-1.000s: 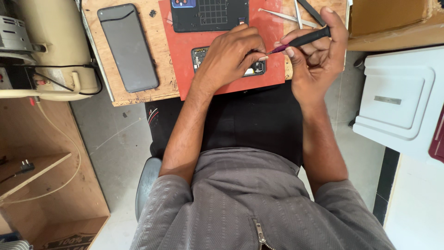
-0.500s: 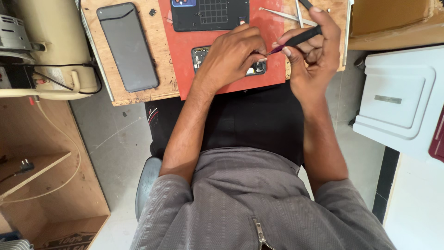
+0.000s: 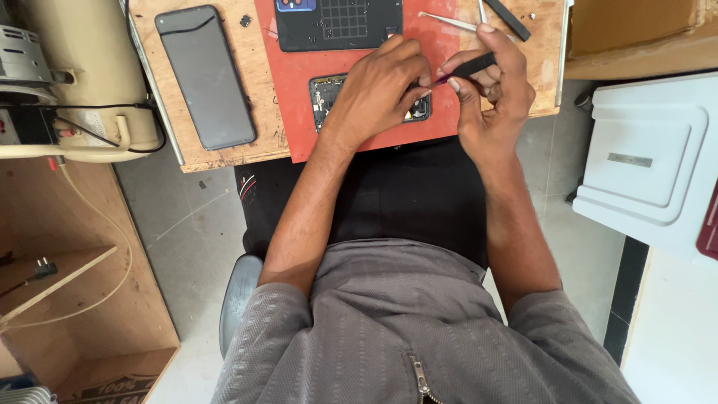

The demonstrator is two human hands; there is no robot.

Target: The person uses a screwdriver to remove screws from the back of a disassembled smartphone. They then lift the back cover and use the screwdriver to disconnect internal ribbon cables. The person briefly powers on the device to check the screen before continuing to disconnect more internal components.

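The left hand [image 3: 378, 90] lies over an opened phone [image 3: 329, 101] on a red mat [image 3: 441, 127] on the wooden tabletop [image 3: 262, 142]. The right hand [image 3: 497, 97] pinches a black tool [image 3: 471, 67] just beside the left fingertips. A grey phone back cover [image 3: 206, 75] lies well apart to the left.

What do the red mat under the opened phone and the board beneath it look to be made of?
The red mat looks like matte silicone or rubber: flat, even colour, no glare. The board looks like bare plywood: pale grain, scuffed surface, raw edges. The left hand rests on the opened phone lying on the mat.
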